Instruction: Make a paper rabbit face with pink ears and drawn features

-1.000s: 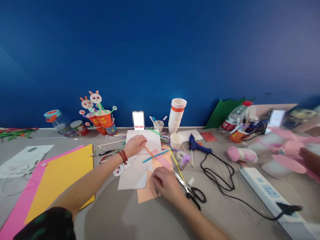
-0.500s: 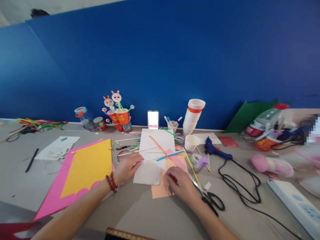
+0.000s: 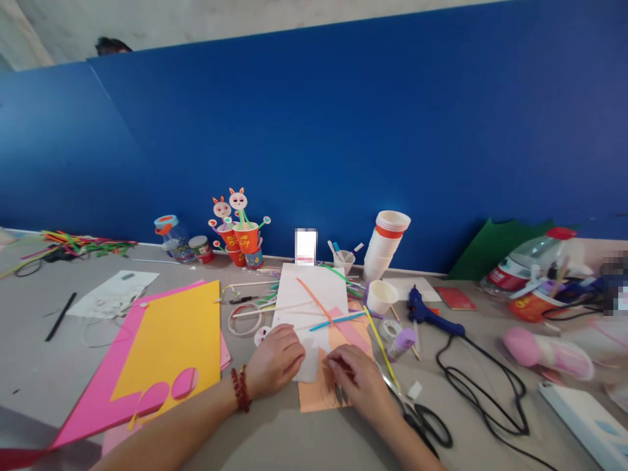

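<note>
My left hand [image 3: 277, 361], with a red bead bracelet at the wrist, rests over the white paper [image 3: 311, 360]. Its fingers are curled, and anything inside them is hidden. Beside its knuckles a small white disc with a drawn face [image 3: 261, 335] peeks out. My right hand [image 3: 357, 379] is bent over the peach paper [image 3: 314, 398], thumb and fingertips drawn together; what they may hold cannot be made out. Just past it lie black-handled scissors [image 3: 432, 424]. Orange [image 3: 316, 301] and blue [image 3: 338, 320] pipe cleaners lie on the papers ahead of both hands.
Yellow card [image 3: 181, 327] on pink sheets lies left. Rabbit-faced cups [image 3: 245, 237], stacked paper cups [image 3: 385, 242] and a bright upright screen [image 3: 306, 247] stand at the back. On the right are a glue gun [image 3: 432, 313], its cord, a purple glue stick [image 3: 402, 343] and a power strip [image 3: 583, 418].
My left hand has moved right and closer to me, its fingers now more curled over the paper. The face disc now shows beside it. My right hand stays near the peach paper; the view has shifted.
</note>
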`<move>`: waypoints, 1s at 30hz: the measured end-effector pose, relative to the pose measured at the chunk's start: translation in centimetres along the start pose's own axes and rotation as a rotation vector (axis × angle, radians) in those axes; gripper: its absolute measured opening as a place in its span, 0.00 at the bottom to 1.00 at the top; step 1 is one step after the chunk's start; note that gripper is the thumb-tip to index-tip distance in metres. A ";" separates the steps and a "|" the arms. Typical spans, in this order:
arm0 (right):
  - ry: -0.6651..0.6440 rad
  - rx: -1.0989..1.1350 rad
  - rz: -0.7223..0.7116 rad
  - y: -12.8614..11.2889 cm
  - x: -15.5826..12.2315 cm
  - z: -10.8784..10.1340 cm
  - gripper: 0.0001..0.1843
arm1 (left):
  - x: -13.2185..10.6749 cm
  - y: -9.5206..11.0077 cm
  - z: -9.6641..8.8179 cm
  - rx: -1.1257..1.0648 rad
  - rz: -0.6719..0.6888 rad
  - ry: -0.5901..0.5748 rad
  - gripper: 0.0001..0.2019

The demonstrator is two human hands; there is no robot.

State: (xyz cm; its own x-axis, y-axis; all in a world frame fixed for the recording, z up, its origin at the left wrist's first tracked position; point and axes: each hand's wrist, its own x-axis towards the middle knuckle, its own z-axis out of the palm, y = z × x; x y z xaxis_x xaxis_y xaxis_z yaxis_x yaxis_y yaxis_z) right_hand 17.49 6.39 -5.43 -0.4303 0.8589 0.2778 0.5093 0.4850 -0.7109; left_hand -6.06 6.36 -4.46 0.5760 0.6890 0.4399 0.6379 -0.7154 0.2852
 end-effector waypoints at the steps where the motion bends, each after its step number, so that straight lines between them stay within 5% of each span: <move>1: -0.005 0.002 0.003 0.0 0.0 0.0 0.09 | -0.2 -0.1 0.0 0.002 -0.013 0.024 0.08; 11: -0.020 0.025 0.013 0.3 0.0 0.0 0.10 | -0.5 -1.2 0.3 0.043 -0.024 0.090 0.18; 23: 0.023 0.081 0.108 0.4 -0.3 0.0 0.10 | -1.5 -3.2 -1.4 -0.071 -0.216 0.280 0.08; 30: 0.013 0.100 0.110 0.6 -0.4 0.1 0.11 | -0.8 -1.4 -0.6 0.020 -0.063 0.088 0.09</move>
State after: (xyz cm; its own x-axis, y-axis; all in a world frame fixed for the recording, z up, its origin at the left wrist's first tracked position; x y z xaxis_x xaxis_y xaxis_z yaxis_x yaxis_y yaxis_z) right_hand 17.89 6.32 -6.00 -0.3662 0.9083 0.2021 0.4757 0.3694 -0.7983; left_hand -7.74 6.75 -4.73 0.4876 0.7191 0.4951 0.6822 -0.6677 0.2979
